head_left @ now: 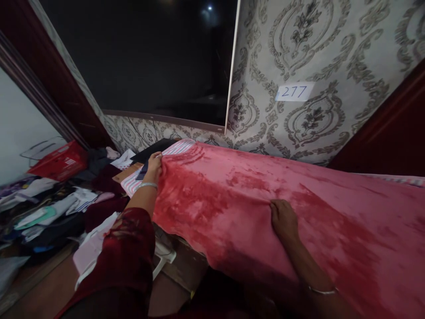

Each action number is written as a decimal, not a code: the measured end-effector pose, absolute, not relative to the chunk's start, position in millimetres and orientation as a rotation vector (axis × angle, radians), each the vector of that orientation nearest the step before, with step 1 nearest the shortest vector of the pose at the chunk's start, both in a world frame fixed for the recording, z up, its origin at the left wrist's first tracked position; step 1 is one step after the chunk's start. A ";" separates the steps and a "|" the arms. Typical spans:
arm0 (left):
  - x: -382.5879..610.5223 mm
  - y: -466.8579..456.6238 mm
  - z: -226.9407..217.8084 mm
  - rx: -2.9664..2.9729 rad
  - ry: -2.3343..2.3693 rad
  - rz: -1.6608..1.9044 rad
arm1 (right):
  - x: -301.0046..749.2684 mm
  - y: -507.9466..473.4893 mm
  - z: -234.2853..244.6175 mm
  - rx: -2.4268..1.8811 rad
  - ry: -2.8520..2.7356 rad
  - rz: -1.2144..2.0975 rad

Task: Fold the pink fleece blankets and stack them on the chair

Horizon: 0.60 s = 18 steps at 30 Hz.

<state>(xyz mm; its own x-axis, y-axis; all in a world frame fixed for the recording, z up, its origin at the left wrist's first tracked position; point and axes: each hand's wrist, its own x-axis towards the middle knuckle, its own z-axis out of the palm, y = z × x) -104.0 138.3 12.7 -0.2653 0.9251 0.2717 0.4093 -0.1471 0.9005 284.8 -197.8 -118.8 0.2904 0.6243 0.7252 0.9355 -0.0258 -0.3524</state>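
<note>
A large pink and red cloth (245,186) with a velvety pile lies spread across the surface in front of me and hangs over the near edge. My left hand (155,166) is closed on its left edge, close to the far corner. Further right, my right hand (283,217) pinches a fold of the same cloth, and a crease runs from it toward the left. Beneath the cloth a striped cover (181,147) shows at the left end. What supports the cloth is mostly hidden.
Heaps of clothes (56,212) lie at the left, with a red basket (61,161) behind them. A big dark television (149,57) hangs on the patterned wall. A paper marked 277 (294,91) is stuck beside it. A white frame part (164,252) shows below the cloth.
</note>
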 end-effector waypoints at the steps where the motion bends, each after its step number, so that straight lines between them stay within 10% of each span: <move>1: -104.6 141.0 17.1 1.487 1.610 1.430 | 284.9 -197.9 -118.3 -1.728 -1.414 -0.487; 18: -105.5 143.4 28.0 1.921 1.800 1.058 | 284.5 -196.2 -116.9 -1.692 -1.344 -0.494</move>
